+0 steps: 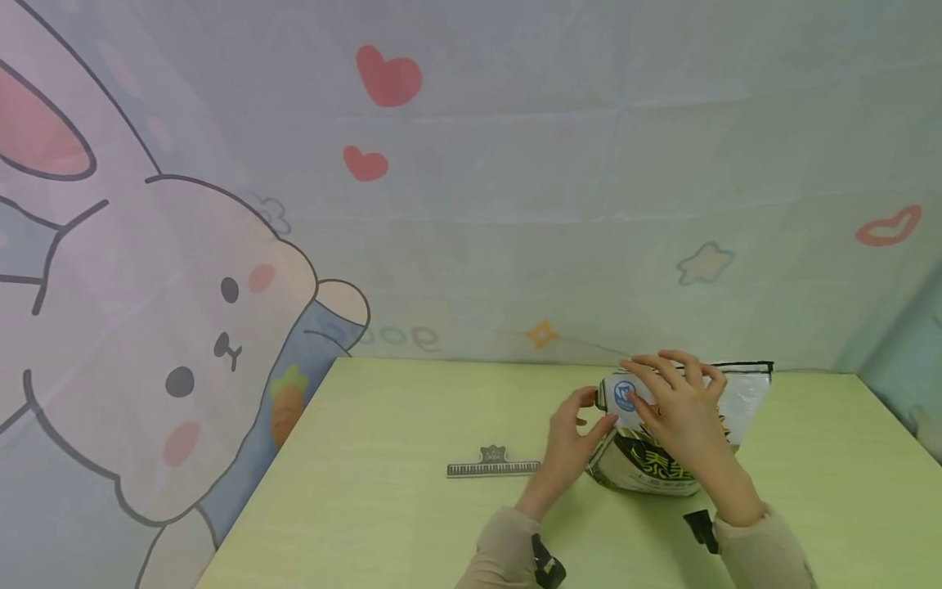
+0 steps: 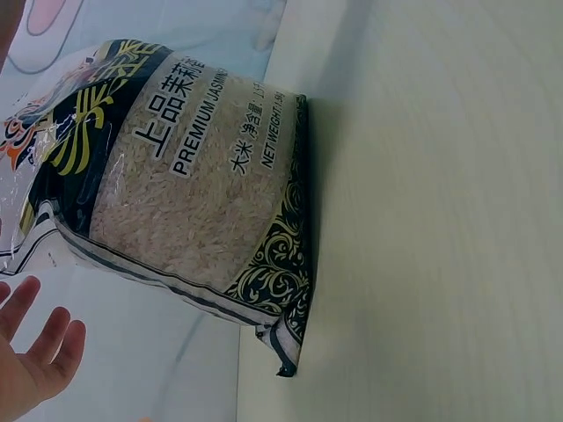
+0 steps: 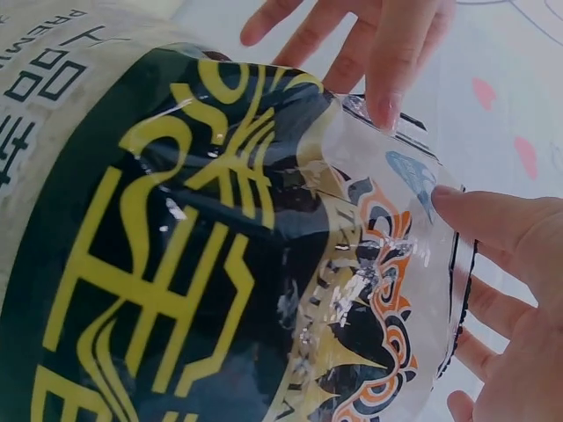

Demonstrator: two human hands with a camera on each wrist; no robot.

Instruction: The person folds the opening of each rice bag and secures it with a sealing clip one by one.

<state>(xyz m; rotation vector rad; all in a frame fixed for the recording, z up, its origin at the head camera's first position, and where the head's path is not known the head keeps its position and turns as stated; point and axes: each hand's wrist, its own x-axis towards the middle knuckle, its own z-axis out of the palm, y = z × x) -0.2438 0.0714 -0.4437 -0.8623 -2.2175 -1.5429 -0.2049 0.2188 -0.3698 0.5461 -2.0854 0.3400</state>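
A rabbit [image 1: 162, 343] on the backdrop [image 1: 603, 164], at nine o'clock, is cut off by the frame; the lettering [image 1: 383, 336] beside it is too faint to read. A piano-key clip [image 1: 493, 468] lies on the green table [image 1: 368, 491], at nine o'clock from the rice bag [image 1: 651, 466]. The left hand [image 1: 567, 438] pinches the bag's ten o'clock corner, its forefinger tip hard to make out. The bag stands on the table, its print partly covered by the right hand [image 1: 684, 413], which pinches the twelve o'clock edge, thumb in front, fingers partly hidden behind.
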